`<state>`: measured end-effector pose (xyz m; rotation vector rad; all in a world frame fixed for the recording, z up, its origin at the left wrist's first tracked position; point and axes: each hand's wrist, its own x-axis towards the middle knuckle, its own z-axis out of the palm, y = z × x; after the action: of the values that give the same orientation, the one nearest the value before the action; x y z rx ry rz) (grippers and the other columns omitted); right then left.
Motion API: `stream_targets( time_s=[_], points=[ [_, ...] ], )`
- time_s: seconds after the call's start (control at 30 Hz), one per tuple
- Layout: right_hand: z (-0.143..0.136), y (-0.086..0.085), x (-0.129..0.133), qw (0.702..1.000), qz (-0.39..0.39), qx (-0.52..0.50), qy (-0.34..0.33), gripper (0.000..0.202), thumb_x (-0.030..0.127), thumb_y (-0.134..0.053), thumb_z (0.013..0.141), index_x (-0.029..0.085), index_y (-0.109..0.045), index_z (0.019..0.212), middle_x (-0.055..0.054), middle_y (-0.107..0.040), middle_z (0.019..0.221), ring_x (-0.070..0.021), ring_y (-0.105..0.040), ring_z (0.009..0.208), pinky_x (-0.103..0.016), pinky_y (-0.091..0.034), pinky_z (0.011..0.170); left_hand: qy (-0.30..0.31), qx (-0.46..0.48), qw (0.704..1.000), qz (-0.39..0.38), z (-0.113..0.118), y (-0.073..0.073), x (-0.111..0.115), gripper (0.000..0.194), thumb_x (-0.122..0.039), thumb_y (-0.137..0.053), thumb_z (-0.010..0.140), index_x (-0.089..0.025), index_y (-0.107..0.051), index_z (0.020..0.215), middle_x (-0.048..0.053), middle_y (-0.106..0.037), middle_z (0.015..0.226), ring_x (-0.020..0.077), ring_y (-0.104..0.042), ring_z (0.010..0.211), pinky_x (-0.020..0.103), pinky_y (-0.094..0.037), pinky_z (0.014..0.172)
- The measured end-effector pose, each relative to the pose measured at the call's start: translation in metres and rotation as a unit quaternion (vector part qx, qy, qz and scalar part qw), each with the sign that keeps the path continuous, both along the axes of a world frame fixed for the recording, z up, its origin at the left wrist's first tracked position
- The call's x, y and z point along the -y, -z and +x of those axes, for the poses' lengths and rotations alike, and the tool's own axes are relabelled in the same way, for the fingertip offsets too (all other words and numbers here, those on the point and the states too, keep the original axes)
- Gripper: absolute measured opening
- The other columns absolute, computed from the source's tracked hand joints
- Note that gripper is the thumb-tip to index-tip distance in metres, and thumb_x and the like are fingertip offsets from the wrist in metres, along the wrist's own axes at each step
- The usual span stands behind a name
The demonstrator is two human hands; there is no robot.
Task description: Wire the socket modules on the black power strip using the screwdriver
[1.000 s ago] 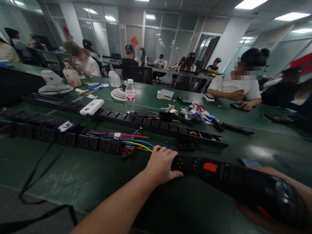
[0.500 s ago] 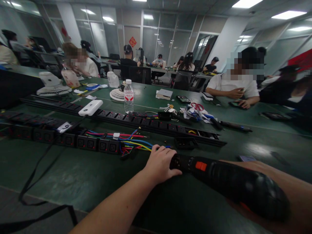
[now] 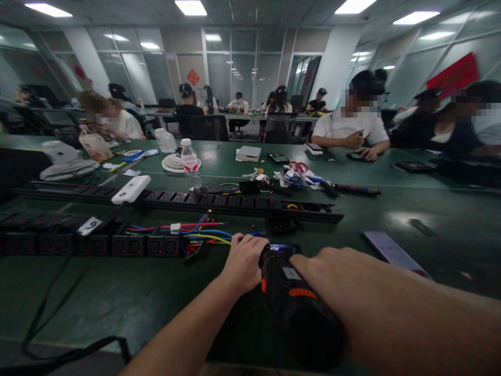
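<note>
My right hand [image 3: 332,271] is closed around a black power tool [image 3: 301,313] with orange parts, its rear end toward me. My left hand [image 3: 243,263] is curled at the front end of this tool, with the fingertips against it; the thumb is hidden. Yellow, blue and red wires [image 3: 213,235] run up to the left fingers from the open end of a black power strip [image 3: 129,245]. Whether the fingers also touch the wires I cannot tell. Just behind the hands lies a small black housing piece [image 3: 282,224].
Behind, a second long black strip [image 3: 235,203] carries a white box [image 3: 131,189]. A water bottle [image 3: 190,167], white fans [image 3: 68,162], red-handled scissors [image 3: 298,167] and a long black tool [image 3: 358,189] lie beyond. A flat phone-like slab [image 3: 393,253] is at right. Other people sit across the table.
The power tool has swung so its rear points more toward me, and my right hand now shows on its right side. My left hand stays by the wire ends. The view has turned right.
</note>
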<state>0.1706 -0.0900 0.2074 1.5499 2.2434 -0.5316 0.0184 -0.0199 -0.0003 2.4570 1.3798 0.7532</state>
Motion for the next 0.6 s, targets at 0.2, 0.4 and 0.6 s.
stream_targets(
  time_s=[0.2,0.4,0.6],
  points=[
    [0.007,0.002,0.011,1.0,0.03,0.006,-0.007,0.032,0.011,-0.068,0.073,0.016,-0.066,0.105,-0.009,-0.062,0.099,-0.0212,-0.062,0.086,-0.024,-0.05,0.075,-0.002,-0.006,1.0,0.005,0.0,0.001,0.001,0.029,-0.027,-0.058,0.084,-0.025,-0.059,0.113,0.004,-0.068,0.118,0.0234,-0.056,0.109,0.043,-0.03,0.097],
    [0.007,0.004,0.013,0.999,0.021,-0.034,0.009,0.02,0.016,-0.066,0.078,0.015,-0.066,0.098,-0.009,-0.062,0.09,-0.0204,-0.061,0.082,-0.026,-0.049,0.076,-0.01,0.0,1.0,-0.006,0.0,-0.011,0.01,0.03,-0.023,-0.053,0.087,-0.025,-0.058,0.116,0.004,-0.067,0.119,0.0224,-0.055,0.109,0.042,-0.029,0.099],
    [0.008,0.005,0.017,1.0,-0.005,-0.003,0.007,0.033,0.014,-0.068,0.074,0.022,-0.064,0.106,-0.005,-0.061,0.094,-0.0244,-0.061,0.084,-0.034,-0.049,0.074,-0.014,0.006,1.0,0.012,0.001,-0.019,0.017,0.03,-0.017,-0.05,0.088,-0.024,-0.058,0.116,0.004,-0.068,0.118,0.0221,-0.057,0.108,0.042,-0.03,0.1]
  ],
)
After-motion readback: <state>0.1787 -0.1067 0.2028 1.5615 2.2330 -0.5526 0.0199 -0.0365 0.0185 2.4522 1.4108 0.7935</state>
